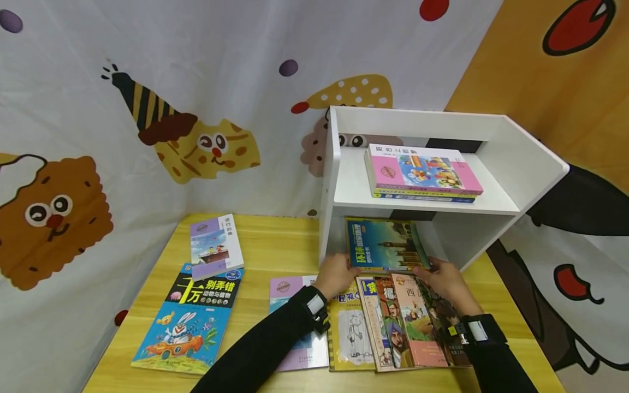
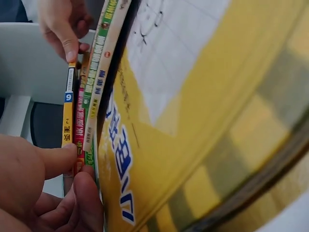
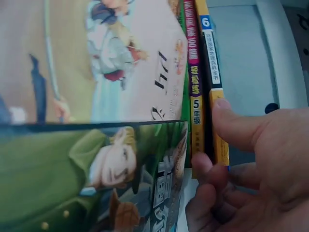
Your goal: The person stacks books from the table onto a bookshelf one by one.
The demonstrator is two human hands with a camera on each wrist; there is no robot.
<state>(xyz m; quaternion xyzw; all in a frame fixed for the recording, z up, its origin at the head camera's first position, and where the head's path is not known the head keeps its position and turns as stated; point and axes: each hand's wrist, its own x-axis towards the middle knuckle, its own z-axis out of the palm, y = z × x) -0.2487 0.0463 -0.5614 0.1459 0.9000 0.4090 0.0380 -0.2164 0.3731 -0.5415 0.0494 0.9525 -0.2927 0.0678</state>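
Observation:
A green-blue book with a clock tower on its cover lies flat in the lower compartment of the white shelf. My left hand holds its near left corner, and my right hand holds the near right corner. In the left wrist view the left thumb presses the book's yellow spine. Seen from the right wrist, the right thumb lies on the same spine and curled fingers sit beside it. Under it is a book with a pink and yellow spine.
In front of the shelf lie a yellow book, several overlapping books and a purple-edged book. On the left are a blue book and a small purple book. A stack of books sits on the upper shelf.

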